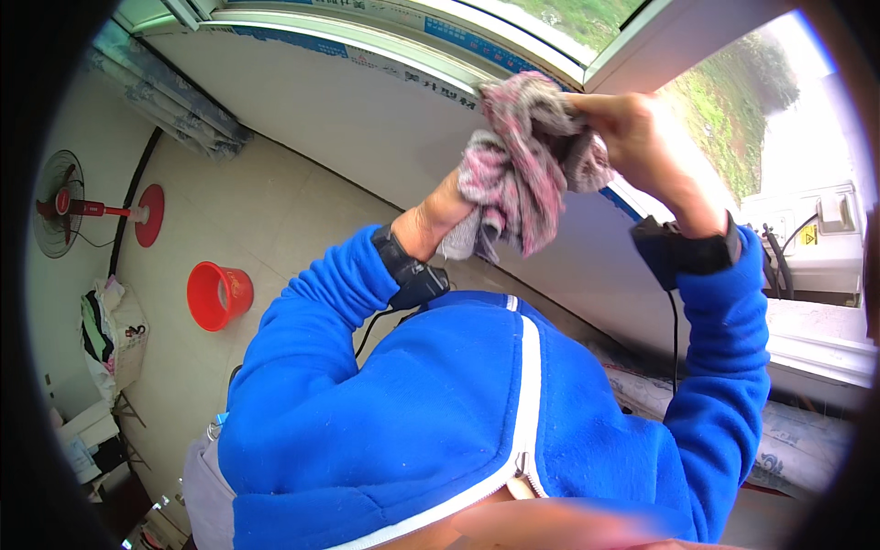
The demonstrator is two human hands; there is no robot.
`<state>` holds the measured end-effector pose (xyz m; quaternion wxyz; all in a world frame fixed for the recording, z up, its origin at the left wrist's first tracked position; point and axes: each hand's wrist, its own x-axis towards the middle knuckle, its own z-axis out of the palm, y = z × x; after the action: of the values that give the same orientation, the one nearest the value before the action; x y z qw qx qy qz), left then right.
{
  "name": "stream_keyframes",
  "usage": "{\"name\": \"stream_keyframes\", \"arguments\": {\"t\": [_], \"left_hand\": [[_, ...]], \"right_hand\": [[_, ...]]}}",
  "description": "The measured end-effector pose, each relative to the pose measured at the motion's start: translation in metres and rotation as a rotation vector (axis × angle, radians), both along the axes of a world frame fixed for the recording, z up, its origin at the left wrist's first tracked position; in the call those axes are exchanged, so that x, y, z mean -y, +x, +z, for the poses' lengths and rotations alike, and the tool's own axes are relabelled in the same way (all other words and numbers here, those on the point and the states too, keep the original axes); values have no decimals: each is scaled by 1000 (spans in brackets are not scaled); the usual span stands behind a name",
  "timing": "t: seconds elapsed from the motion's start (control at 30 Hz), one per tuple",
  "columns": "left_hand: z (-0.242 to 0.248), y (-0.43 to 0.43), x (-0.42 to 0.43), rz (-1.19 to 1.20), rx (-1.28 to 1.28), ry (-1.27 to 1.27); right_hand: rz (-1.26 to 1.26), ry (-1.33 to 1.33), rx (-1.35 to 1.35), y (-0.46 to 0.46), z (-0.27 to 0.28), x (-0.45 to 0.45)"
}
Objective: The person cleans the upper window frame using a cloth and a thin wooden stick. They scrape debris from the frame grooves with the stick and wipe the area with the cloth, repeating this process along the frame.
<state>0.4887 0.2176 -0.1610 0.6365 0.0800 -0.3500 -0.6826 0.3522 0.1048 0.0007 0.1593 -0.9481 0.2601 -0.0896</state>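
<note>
A crumpled pink and grey cloth [522, 161] is bunched up between my hands, in front of the window sill [412, 65]. My left hand [440, 210] grips its lower left part, and folds of fabric hide the fingers. On the upper right side, my right hand [629, 130] is closed on the cloth near the corner post of the window frame [646, 45]. Both wrists wear black straps with dark box-shaped devices.
Down on the tiled floor stands a red bucket [220, 295]. Beyond it are a red pedestal fan [69, 201] and a white basket [130, 350] holding clothes. A patterned curtain [172, 96] hangs at the upper left. Outside the window on the right is a white outdoor unit [801, 237].
</note>
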Motion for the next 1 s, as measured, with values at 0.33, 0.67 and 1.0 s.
{"name": "stream_keyframes", "arguments": {"t": [0.33,0.67,1.0], "left_hand": [[-7,-6,-12,-83,-191,191],[-36,-172,56,-687,112,186],[-35,-381,86,-907,-87,193]], "right_hand": [[187,-266,-123,-12,-13,22],[-121,77,-53,-301,-20,25],[-654,-28,-473,-451,43,-22]]}}
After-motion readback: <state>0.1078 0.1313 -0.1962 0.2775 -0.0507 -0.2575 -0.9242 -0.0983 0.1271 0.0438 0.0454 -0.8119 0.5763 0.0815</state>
